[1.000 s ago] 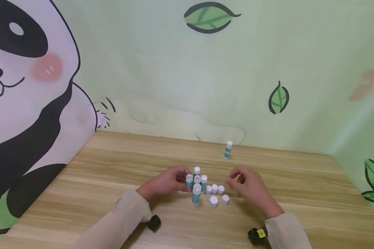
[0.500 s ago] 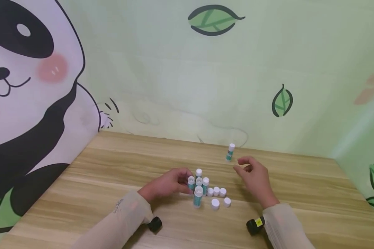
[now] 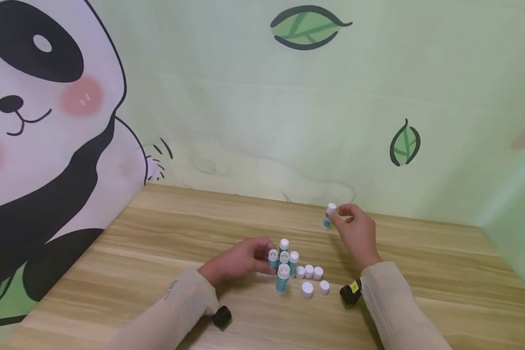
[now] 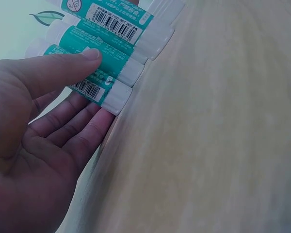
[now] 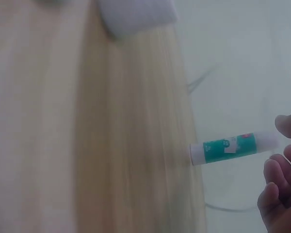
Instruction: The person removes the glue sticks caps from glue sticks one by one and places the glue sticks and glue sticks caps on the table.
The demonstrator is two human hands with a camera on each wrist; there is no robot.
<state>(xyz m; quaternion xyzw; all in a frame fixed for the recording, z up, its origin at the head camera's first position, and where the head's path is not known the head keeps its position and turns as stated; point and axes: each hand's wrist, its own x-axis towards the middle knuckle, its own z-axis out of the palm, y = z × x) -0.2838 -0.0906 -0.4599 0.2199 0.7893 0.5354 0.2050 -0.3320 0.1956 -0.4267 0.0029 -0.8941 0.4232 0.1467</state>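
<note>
Several teal-and-white glue sticks stand upright in a close group at mid-table, some with uncapped tops. My left hand [image 3: 240, 260] holds the leftmost glue stick [image 3: 273, 262] of the group. In the left wrist view, the thumb [image 4: 63, 70] lies across the teal labels and the other fingers reach behind the sticks. A lone capped glue stick [image 3: 327, 222] stands near the back wall. Beside it is my right hand [image 3: 358, 236], thumb and fingers apart. The right wrist view has these fingers [image 5: 276, 174] near the cap end of that glue stick [image 5: 228, 148].
Right of the group, a row of small white caps [image 3: 309, 271] lies on the wooden table [image 3: 179, 218]. Two more caps, one larger [image 3: 307, 289] and one smaller [image 3: 324, 287], lie nearer the front. A panda-and-leaf wall [image 3: 245, 121] rises behind the table.
My right hand has moved from beside the white caps back to the lone glue stick. The left hand stays at the group. The head view has shifted slightly.
</note>
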